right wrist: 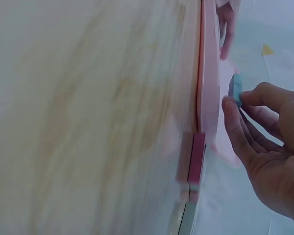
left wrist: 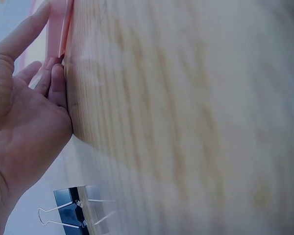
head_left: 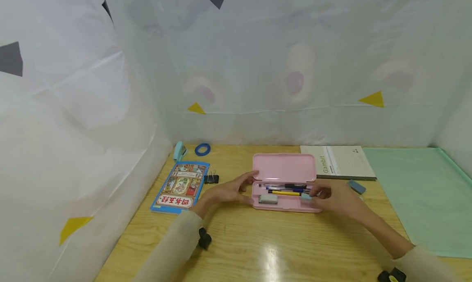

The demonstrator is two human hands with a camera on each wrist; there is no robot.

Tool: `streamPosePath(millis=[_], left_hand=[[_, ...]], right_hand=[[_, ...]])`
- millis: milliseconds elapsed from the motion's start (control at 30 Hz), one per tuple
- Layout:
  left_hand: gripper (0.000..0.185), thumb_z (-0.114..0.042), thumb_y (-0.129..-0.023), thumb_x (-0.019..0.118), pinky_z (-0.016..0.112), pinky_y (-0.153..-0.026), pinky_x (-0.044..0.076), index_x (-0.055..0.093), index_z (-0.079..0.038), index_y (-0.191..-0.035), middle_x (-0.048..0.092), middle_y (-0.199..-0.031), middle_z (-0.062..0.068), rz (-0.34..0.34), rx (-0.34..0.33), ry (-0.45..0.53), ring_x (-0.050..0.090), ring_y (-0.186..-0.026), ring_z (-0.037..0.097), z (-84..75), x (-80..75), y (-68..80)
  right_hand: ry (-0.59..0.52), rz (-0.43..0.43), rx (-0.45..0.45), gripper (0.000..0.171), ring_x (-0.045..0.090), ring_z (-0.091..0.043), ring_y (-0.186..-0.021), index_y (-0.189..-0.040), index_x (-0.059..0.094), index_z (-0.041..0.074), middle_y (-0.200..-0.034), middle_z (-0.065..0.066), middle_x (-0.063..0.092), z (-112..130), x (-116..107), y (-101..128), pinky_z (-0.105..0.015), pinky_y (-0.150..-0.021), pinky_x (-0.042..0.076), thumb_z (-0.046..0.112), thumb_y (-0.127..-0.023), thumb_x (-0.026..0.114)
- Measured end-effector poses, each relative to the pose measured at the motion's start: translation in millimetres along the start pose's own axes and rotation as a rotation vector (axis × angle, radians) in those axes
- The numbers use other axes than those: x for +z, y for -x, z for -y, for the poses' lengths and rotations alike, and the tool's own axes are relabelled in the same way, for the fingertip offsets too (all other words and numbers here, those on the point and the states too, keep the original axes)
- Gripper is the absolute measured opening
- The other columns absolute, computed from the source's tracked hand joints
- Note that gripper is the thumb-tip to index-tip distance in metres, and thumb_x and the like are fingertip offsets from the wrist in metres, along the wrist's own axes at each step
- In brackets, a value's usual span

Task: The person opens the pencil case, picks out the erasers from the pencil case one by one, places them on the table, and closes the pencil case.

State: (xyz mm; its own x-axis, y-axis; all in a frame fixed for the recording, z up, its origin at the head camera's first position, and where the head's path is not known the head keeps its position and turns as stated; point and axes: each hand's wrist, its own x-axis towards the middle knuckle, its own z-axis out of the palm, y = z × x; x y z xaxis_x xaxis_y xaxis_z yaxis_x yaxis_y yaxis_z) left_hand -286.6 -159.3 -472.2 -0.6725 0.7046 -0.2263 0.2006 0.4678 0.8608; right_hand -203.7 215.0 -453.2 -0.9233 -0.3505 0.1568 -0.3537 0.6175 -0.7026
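Observation:
A pink pencil case [head_left: 284, 167] lies with its lid folded back on the table. My left hand [head_left: 230, 190] holds its left end, thumb toward the front corner and fingers bent at the side; in the left wrist view this hand [left wrist: 27, 112] partly hides the case [left wrist: 59, 29]. Between thumb and fingers my right hand [head_left: 337, 198] pinches a small light-blue eraser [right wrist: 235, 89] above the case's right part. Inside are several pens, including a yellow pen [head_left: 284, 193], and a whitish eraser-like block [head_left: 268, 199] at the front left.
To the left lie a blue-edged book [head_left: 180, 185], a black binder clip [head_left: 212, 178], a light-blue stapler [head_left: 179, 151] and a blue ring of tape [head_left: 202, 149]. A notebook [head_left: 346, 163], a dark blue block [head_left: 356, 187] and a green mat [head_left: 424, 204] are on the right.

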Motion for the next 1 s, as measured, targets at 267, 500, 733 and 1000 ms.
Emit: streamPosePath(millis=[267, 500, 733, 1000], left_hand=[[0.095, -0.025, -0.095, 0.079, 0.045, -0.12, 0.031, 0.016, -0.036, -0.166, 0.035, -0.158, 0.004, 0.003, 0.005, -0.001, 0.035, -0.145, 0.02, -0.2, 0.7, -0.5], [0.095, -0.027, -0.095, 0.078, 0.046, -0.12, 0.029, 0.016, -0.039, -0.166, 0.033, -0.16, 0.003, -0.001, -0.009, 0.002, 0.034, -0.145, 0.02, -0.9, 0.5, 1.4], [0.094, -0.027, -0.096, 0.078, 0.047, -0.12, 0.03, 0.017, -0.039, -0.166, 0.034, -0.159, 0.004, -0.003, -0.006, -0.005, 0.034, -0.145, 0.021, -0.6, 0.6, 1.7], [0.094, -0.027, -0.096, 0.077, 0.046, -0.12, 0.03, 0.016, -0.04, -0.166, 0.034, -0.159, 0.003, -0.006, -0.001, -0.011, 0.035, -0.144, 0.021, -2.8, 1.7, 2.8]], right_hand=[[0.054, -0.039, 0.055, 0.009, 0.067, -0.003, -0.081, -0.098, 0.076, 0.017, -0.096, 0.004, 0.073, -23.8, -31.4, 26.8, -0.026, -0.07, 0.056, 0.016, -0.091, 0.081], [0.121, -0.058, 0.054, 0.01, 0.065, 0.0, -0.08, -0.101, 0.075, 0.017, -0.099, 0.003, 0.073, -44.4, -54.6, 45.0, -0.025, -0.068, 0.055, 0.012, -0.093, 0.078], [0.125, -0.038, 0.063, 0.012, 0.064, 0.001, -0.078, -0.099, 0.073, 0.015, -0.096, 0.003, 0.071, -55.2, -62.5, 56.9, -0.025, -0.065, 0.054, 0.008, -0.091, 0.079], [0.129, -0.012, 0.093, 0.009, 0.063, -0.001, -0.072, -0.098, 0.073, 0.011, -0.087, 0.004, 0.071, -60.7, -63.8, 62.0, -0.026, -0.062, 0.052, 0.007, -0.092, 0.077]])
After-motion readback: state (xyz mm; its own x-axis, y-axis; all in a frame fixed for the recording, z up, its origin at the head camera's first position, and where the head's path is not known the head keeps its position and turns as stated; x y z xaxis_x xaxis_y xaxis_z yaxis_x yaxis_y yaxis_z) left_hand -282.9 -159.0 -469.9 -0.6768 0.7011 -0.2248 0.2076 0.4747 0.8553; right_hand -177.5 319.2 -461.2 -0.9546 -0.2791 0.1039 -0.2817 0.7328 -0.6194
